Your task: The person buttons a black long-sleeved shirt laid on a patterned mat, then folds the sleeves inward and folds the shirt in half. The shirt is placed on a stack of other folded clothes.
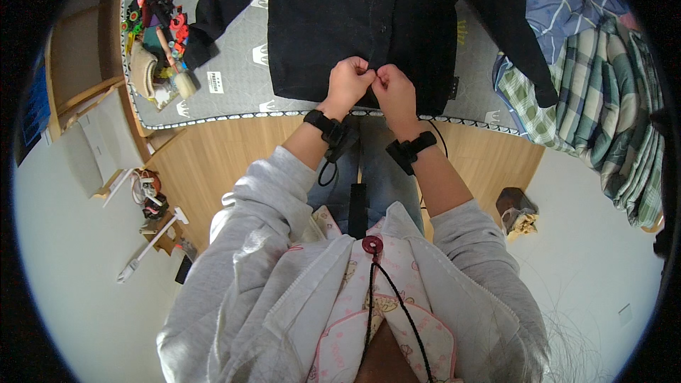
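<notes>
A black long-sleeved button-up shirt [319, 21] lies spread on a grey patterned bed mat, its front facing up and its sleeves out to both sides. Low on its front opening, near the hem, my left hand [347, 85] pinches the edge of the cloth. Right beside it my right hand [395, 96] is closed in a pinch on the same edge, the fingertips of both hands nearly touching. Buttons run up the front above my hands. Whether a button sits between my fingers is hidden. Each wrist wears a black strap.
The grey mat [234, 96] has a dark-and-white trimmed edge. Colourful small items, a wooden-handled brush [183, 84] and a beige cloth [144, 71] lie at the left. Plaid bedding [603, 92] is heaped at the right. A thin black cable [441, 135] hangs by my right wrist.
</notes>
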### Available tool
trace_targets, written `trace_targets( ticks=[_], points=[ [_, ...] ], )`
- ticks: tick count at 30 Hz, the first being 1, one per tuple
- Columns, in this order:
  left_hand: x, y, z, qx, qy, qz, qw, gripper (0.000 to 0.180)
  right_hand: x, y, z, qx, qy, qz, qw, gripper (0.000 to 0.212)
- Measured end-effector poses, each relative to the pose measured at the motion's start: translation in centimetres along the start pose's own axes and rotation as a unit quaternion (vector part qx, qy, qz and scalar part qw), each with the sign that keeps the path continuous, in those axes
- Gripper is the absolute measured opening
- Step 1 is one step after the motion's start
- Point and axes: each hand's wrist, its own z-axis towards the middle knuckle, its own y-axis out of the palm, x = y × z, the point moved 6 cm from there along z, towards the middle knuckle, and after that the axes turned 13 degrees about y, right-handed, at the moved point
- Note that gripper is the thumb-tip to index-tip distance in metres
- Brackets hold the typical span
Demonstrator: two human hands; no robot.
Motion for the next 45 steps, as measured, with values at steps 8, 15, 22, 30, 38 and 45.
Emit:
trace_targets(
  ticks=[8, 15, 22, 30, 38, 45],
  points=[
    [-1.5, 0.5, -0.2, -0.009, -0.012, -0.025, 1.0, 0.01, 1.6, 0.5, 0.8, -0.047, 0.074, 0.074, 0.993, 0.011],
    [-2.3, 0.9, -0.3, -0.014, -0.052, -0.104, 0.993, 0.009, 1.7, 0.5, 0.9, -0.06, 0.082, 0.06, 0.993, 0.012],
    [-1.4, 0.0, 0.4, -0.097, -0.085, -0.057, 0.99, 0.013, 0.5, 0.8, 0.5, -0.051, 0.026, -0.035, 0.998, 0.012],
    [-1.6, -0.3, 0.2, -0.1, -0.067, -0.06, 0.991, 0.012, -0.5, 0.5, -0.1, -0.02, -0.007, -0.072, 0.997, 0.01],
    [-2.8, 1.0, -0.4, -0.059, -0.139, -0.219, 0.964, 0.009, 0.9, 1.1, 0.6, -0.018, 0.062, 0.038, 0.997, 0.012],
    [-2.4, 1.0, -0.4, -0.098, -0.131, -0.284, 0.945, 0.009, 3.2, 2.2, 1.3, -0.213, 0.314, 0.269, 0.885, 0.011]
  ],
)
